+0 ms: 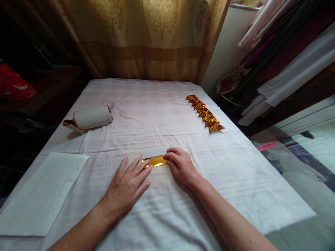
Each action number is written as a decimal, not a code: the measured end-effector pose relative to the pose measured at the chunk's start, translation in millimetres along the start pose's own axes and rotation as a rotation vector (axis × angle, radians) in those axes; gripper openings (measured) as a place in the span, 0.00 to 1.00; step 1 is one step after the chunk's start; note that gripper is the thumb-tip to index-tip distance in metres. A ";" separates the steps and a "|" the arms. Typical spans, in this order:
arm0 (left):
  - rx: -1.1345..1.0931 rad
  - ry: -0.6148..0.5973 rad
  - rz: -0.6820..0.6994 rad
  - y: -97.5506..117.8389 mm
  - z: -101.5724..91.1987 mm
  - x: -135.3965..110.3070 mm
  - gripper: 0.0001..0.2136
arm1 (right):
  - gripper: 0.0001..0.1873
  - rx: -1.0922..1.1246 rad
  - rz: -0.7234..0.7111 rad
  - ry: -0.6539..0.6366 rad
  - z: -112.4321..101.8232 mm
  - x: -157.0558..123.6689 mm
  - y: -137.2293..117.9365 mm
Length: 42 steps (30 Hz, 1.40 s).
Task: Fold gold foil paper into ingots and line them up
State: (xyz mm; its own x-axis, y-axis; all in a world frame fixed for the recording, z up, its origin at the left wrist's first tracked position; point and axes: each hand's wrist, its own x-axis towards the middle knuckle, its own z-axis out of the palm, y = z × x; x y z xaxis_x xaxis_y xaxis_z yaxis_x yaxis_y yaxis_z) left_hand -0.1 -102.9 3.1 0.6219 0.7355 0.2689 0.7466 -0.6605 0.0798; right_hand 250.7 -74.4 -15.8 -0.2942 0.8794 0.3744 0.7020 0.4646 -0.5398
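Note:
A small sheet of gold foil paper lies in front of me, its near part folded over so the shiny gold side shows below a strip of pale backing. My left hand rests flat with fingers spread, its fingertips pressing the left end of the fold. At the right end, my right hand pinches the paper's edge between thumb and curled fingers. Farther back on the right stands a slanting row of folded gold foil pieces. Toward the left lies a roll of the foil paper, pale side out.
A white cloth covers the table. At the left edge lies a large pale printed sheet. A patterned curtain hangs behind the table, and clothes hang at the right. A red patterned object stands at far left.

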 end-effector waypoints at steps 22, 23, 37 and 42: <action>-0.010 -0.026 -0.086 -3.5 -1.0 -10.9 0.17 | 0.26 -0.191 -0.159 -0.161 16.7 -14.0 -56.1; -0.006 -0.023 -0.087 -3.7 -0.5 -11.5 0.17 | 0.28 -0.200 -0.138 -0.240 18.5 -15.3 -61.0; -0.008 -0.038 -0.090 -7.9 3.2 -16.4 0.17 | 0.31 -0.361 0.075 -0.400 -15.6 -36.5 -20.7; 0.004 0.022 -0.119 -0.8 3.5 -14.1 0.16 | 0.27 -0.407 0.126 -0.196 -19.0 -40.2 -4.1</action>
State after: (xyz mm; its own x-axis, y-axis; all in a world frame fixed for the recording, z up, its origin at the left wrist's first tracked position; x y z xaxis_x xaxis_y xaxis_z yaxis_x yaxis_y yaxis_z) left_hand -8.6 -112.3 -4.1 0.5235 0.8050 0.2790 0.8157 -0.5682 0.1088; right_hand 272.0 -113.7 -14.3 -0.2799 0.9476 0.1543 0.9259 0.3089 -0.2174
